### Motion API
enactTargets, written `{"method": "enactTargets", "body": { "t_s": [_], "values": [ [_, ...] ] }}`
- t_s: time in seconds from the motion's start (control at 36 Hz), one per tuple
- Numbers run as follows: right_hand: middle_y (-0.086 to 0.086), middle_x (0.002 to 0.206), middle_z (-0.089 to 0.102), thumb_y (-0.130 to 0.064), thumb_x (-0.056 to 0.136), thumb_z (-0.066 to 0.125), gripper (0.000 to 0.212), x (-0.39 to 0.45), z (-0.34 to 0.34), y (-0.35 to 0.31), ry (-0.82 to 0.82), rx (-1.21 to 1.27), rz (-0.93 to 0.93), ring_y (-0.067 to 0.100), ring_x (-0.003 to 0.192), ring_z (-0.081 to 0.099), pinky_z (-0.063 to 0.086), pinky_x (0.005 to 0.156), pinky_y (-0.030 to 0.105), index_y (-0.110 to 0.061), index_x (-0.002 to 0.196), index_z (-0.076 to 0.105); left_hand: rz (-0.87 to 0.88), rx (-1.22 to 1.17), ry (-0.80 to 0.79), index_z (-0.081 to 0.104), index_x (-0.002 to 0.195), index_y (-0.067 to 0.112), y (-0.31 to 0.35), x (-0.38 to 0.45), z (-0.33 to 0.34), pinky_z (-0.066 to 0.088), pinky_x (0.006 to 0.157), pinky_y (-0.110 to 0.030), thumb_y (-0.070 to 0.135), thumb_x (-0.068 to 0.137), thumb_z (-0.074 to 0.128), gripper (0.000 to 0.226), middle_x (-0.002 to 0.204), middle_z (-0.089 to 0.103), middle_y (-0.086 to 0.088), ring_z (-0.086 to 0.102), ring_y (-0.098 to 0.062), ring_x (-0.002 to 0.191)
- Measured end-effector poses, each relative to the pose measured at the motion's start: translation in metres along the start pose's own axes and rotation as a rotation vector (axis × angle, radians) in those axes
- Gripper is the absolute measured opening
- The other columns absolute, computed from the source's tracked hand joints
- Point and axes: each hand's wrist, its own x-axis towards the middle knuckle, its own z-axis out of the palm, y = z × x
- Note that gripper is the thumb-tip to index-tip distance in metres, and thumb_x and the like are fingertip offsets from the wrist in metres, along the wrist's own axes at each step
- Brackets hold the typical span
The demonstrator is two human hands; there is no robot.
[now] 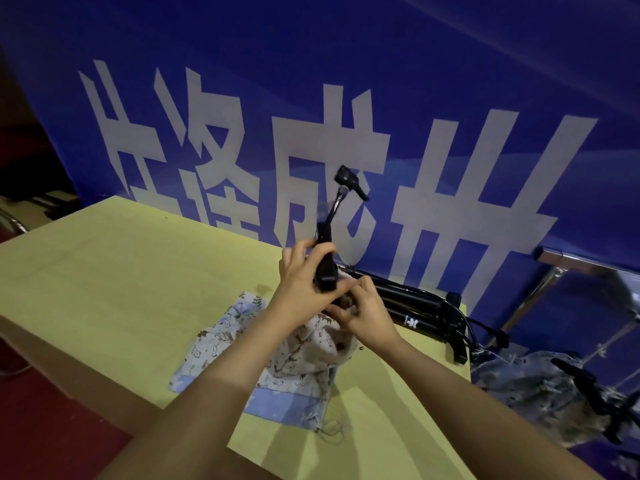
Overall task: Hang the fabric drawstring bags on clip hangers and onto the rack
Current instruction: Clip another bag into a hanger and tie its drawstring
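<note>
Head view, the only one I have, looks down over a pale yellow-green table that stands against a blue banner printed with big white characters. Both my hands meet above the middle of the table. My left hand is wrapped around the black body of a clip hanger, fingers curled on it, and holds it upright, its curved neck and hook rising toward the banner. My right hand sits just beside and below, fingers bent and pinching the gathered top of a cream printed drawstring bag right at the foot of the hanger; whether the cloth is already caught in the clip I cannot tell, since the fingers cover that spot. That bag droops from my hands down onto the table. Beneath it, flat on the tabletop, lies a blue printed drawstring bag, its cord trailing near the front edge. At the back right of the table, against the banner, lies a bundle of black tripod legs. Past the table's right edge I see a grey patterned cloth heap and chrome bars.
</note>
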Motion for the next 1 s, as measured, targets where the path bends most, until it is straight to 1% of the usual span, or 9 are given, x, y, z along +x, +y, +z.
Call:
{"method": "enactTargets", "body": {
  "t_s": [0.14, 0.22, 0.33, 0.42, 0.5, 0.61, 0.75, 0.86, 1.0],
  "values": [
    [-0.006, 0.091, 0.058, -0.053, 0.087, 0.056, 0.034, 0.0, -0.018, 0.002, 0.11, -0.18, 0.056, 0.014, 0.081, 0.058, 0.051, 0.069, 0.035, -0.021, 0.098, 0.058, -0.02, -0.075, 0.007, 0.051, 0.119, 0.025, -0.003, -0.001, -0.004, 0.034, 0.09, -0.028, 0.071, 0.068, 0.049, 0.068, 0.115, 0.046, 0.004, 0.031, -0.012, 0.103],
    [-0.002, 0.089, 0.065, -0.04, 0.091, 0.055, 0.032, 0.001, -0.025, 0.003, 0.097, -0.204, 0.159, 0.018, 0.082, 0.062, 0.05, 0.069, 0.036, -0.02, 0.115, 0.051, -0.016, -0.107, 0.049, 0.053, 0.116, 0.023, -0.003, -0.001, -0.004, 0.036, 0.087, -0.029, 0.064, 0.077, 0.043, 0.057, 0.108, 0.05, 0.009, 0.033, -0.012, 0.099],
    [0.007, 0.132, 0.046, -0.019, 0.08, 0.061, 0.072, 0.007, -0.028, 0.012, 0.004, -0.322, 0.303, 0.028, 0.122, 0.042, 0.033, 0.104, 0.041, -0.019, 0.144, 0.027, -0.015, -0.175, 0.066, 0.057, 0.114, 0.021, 0.001, -0.003, -0.005, 0.041, 0.086, -0.033, 0.048, 0.079, 0.043, 0.047, 0.096, 0.046, 0.026, 0.035, -0.014, 0.096],
    [0.006, 0.15, 0.03, -0.009, 0.078, 0.058, 0.087, 0.011, -0.032, 0.012, -0.151, -0.218, 0.338, 0.03, 0.136, 0.029, 0.018, 0.111, 0.045, -0.027, 0.15, 0.012, 0.0, -0.205, 0.019, 0.057, 0.114, 0.023, 0.005, -0.002, -0.006, 0.042, 0.087, -0.031, 0.042, 0.078, 0.046, 0.043, 0.096, 0.045, 0.03, 0.037, -0.014, 0.099],
    [0.001, 0.137, 0.051, -0.012, 0.083, 0.056, 0.071, 0.012, -0.034, 0.014, -0.217, -0.073, 0.349, 0.023, 0.126, 0.045, 0.018, 0.101, 0.039, -0.033, 0.144, 0.027, -0.007, -0.225, -0.017, 0.057, 0.115, 0.022, 0.01, -0.001, -0.006, 0.042, 0.088, -0.029, 0.029, 0.08, 0.051, 0.036, 0.097, 0.045, 0.028, 0.038, -0.015, 0.102],
    [0.0, 0.087, 0.069, -0.033, 0.091, 0.058, 0.011, 0.012, -0.038, 0.014, -0.092, -0.121, 0.309, 0.018, 0.093, 0.059, 0.027, 0.093, 0.037, -0.024, 0.094, 0.064, -0.045, -0.266, -0.004, 0.057, 0.115, 0.023, 0.014, -0.001, -0.005, 0.046, 0.092, -0.037, 0.022, 0.079, 0.051, 0.037, 0.097, 0.041, 0.029, 0.042, -0.021, 0.104],
    [0.003, 0.073, 0.061, -0.016, 0.091, 0.057, 0.01, 0.006, -0.054, 0.003, 0.019, 0.173, 0.244, 0.016, 0.069, 0.056, 0.045, 0.066, 0.032, -0.009, 0.084, 0.062, -0.078, -0.267, -0.019, 0.058, 0.116, 0.024, 0.015, 0.003, -0.006, 0.044, 0.095, -0.036, 0.024, 0.078, 0.05, 0.039, 0.102, 0.044, 0.027, 0.041, -0.019, 0.107],
    [-0.005, 0.081, 0.065, -0.011, 0.093, 0.054, 0.014, 0.009, -0.071, -0.011, 0.049, 0.308, 0.242, 0.007, 0.075, 0.06, 0.049, 0.065, 0.017, -0.01, 0.094, 0.067, -0.083, -0.225, -0.023, 0.061, 0.115, 0.019, 0.014, 0.012, -0.004, 0.039, 0.099, -0.028, 0.017, 0.085, 0.06, 0.031, 0.12, 0.039, 0.008, 0.04, -0.019, 0.119],
    [0.015, 0.083, 0.069, -0.02, 0.09, 0.063, 0.018, 0.011, -0.079, -0.018, 0.074, 0.42, 0.28, 0.022, 0.076, 0.065, 0.055, 0.07, 0.031, -0.005, 0.083, 0.07, -0.052, -0.11, -0.007, 0.063, 0.114, 0.017, 0.018, 0.016, -0.003, 0.043, 0.092, -0.028, 0.015, 0.086, 0.062, 0.028, 0.128, 0.042, 0.0, 0.045, -0.02, 0.118]
  ]
}}
